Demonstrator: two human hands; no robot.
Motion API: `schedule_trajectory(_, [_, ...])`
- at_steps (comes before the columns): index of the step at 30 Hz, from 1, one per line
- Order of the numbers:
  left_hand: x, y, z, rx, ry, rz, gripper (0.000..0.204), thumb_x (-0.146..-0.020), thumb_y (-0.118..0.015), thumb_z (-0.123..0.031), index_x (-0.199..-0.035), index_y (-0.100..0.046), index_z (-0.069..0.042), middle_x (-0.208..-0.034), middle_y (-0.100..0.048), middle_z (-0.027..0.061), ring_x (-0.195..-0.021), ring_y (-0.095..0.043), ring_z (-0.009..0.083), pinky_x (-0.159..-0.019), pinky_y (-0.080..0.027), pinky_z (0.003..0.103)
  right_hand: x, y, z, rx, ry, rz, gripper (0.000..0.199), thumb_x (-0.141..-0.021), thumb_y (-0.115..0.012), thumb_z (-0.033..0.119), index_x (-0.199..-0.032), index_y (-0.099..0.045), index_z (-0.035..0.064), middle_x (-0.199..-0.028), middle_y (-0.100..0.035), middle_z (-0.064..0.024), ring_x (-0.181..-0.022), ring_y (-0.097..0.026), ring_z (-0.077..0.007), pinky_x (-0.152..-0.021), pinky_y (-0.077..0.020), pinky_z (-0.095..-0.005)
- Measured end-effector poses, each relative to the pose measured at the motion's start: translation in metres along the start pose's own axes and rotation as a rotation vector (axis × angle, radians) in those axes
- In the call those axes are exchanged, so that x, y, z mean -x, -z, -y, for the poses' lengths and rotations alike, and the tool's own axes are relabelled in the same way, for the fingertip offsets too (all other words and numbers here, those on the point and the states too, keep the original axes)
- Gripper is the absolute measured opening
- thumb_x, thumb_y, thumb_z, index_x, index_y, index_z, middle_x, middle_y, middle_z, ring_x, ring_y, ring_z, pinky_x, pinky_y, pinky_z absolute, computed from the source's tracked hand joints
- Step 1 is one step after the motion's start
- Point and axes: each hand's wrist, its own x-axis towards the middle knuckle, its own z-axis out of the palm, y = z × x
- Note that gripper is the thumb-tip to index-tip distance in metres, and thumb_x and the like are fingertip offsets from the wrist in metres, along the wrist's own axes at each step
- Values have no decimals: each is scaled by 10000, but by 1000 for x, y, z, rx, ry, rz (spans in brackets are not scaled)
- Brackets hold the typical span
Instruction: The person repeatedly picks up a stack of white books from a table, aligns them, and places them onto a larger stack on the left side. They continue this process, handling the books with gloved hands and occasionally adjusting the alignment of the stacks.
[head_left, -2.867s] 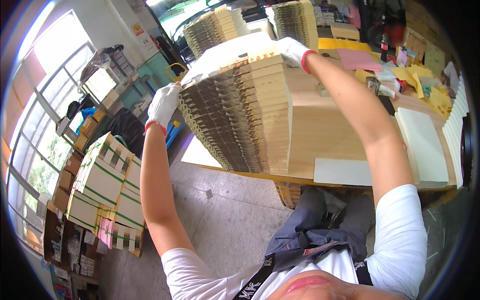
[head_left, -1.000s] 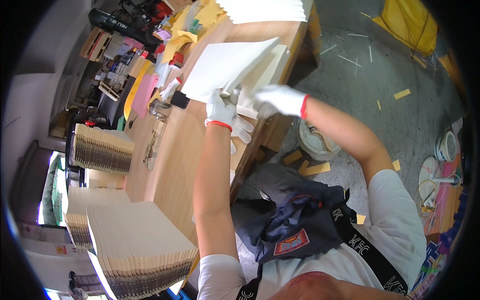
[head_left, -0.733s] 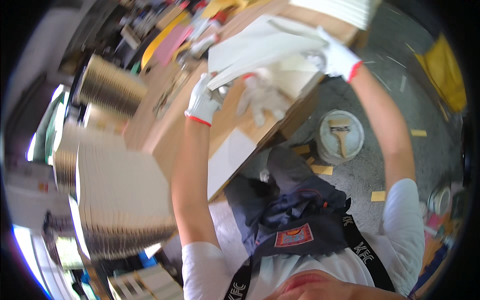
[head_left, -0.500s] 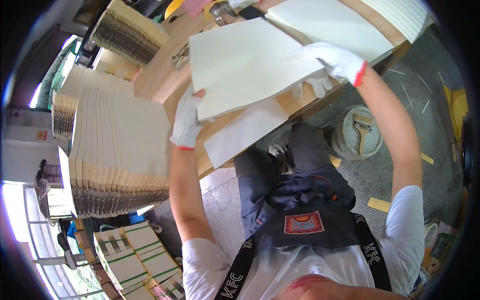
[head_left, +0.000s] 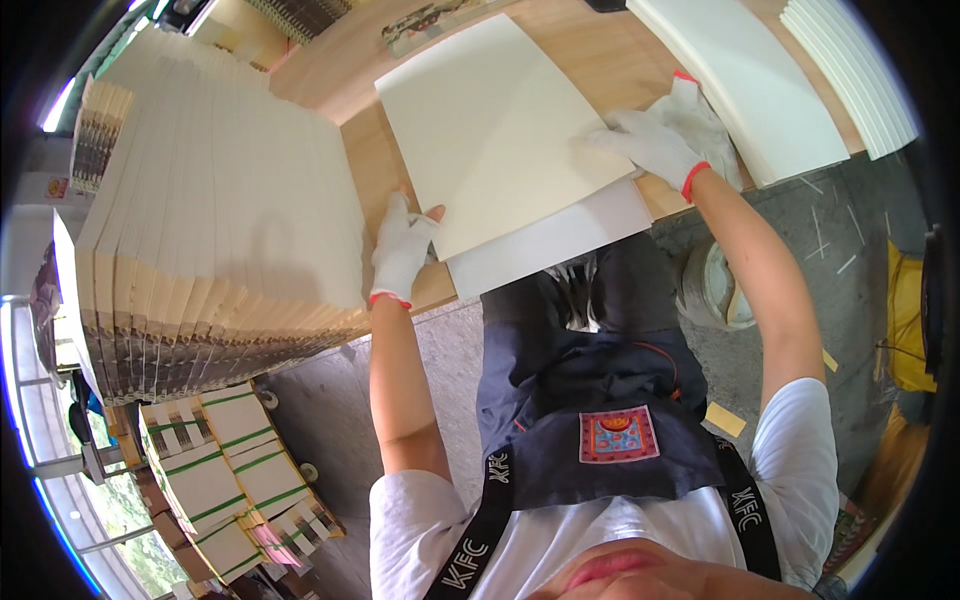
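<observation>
A large off-white rectangular board [head_left: 505, 135] lies at an angle over a white sheet [head_left: 560, 240] near the table's front edge. My left hand [head_left: 403, 245], in a white glove with a red cuff and bare fingertips, grips its left edge with the thumb on top. On the opposite edge, my right hand [head_left: 655, 150] holds the board, its gloved fingers stretched over the top face. The undersides of the fingers are hidden. Beside my right hand rests a loose white glove [head_left: 700, 115] with a red cuff.
A tall stack of cream boards [head_left: 220, 190] with brown edges stands at the left. White sheets [head_left: 740, 80] and a fanned white pile [head_left: 850, 70] lie at the right. Below the table stands a round bucket [head_left: 712, 290]; strapped bundles [head_left: 215, 470] sit at lower left.
The board has come down from a raised, tilted position onto the white sheet, with both hands still at its edges. The view has shifted toward the table's front.
</observation>
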Motion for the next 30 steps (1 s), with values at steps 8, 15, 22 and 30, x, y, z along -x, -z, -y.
schedule_trajectory(8, [45,-40,62,-548,-662,-552,682,-691,-862,-403,-1188,-629,1,-1371,-566,181,-1265,-498,391,-1059,-415,465,74,-28,-18,591,314,-426,781,-843,-668,612,-1405,-495,99,-1395,-538,-162,-1255,-517,-381,-1072,-398,-486])
schedule_trajectory(15, [42,-43,70,-479,-712,-509,627,-655,-872,-348,-1113,-653,21,-1381,-562,199,-1302,-470,403,-1100,-365,474,81,-52,-12,419,231,-433,924,-757,-708,683,-1425,-499,79,-1547,-390,-158,-1415,-344,-384,-1183,-256,-506])
schedule_trajectory(22, [41,-43,69,-538,-672,-492,655,-668,-863,-360,-1154,-646,23,-1395,-557,178,-1311,-461,399,-1108,-352,473,82,-49,-8,395,251,-442,856,-721,-790,586,-1388,-552,107,-1528,-434,-141,-1378,-405,-383,-1157,-312,-495])
schedule_trajectory(30, [40,-41,65,-552,-698,-466,674,-688,-851,-379,-1184,-638,24,-1421,-532,165,-1302,-453,387,-1095,-362,463,80,-53,-19,462,412,-540,877,-746,-748,642,-1352,-549,40,-1456,-498,-144,-1323,-460,-362,-1112,-343,-491])
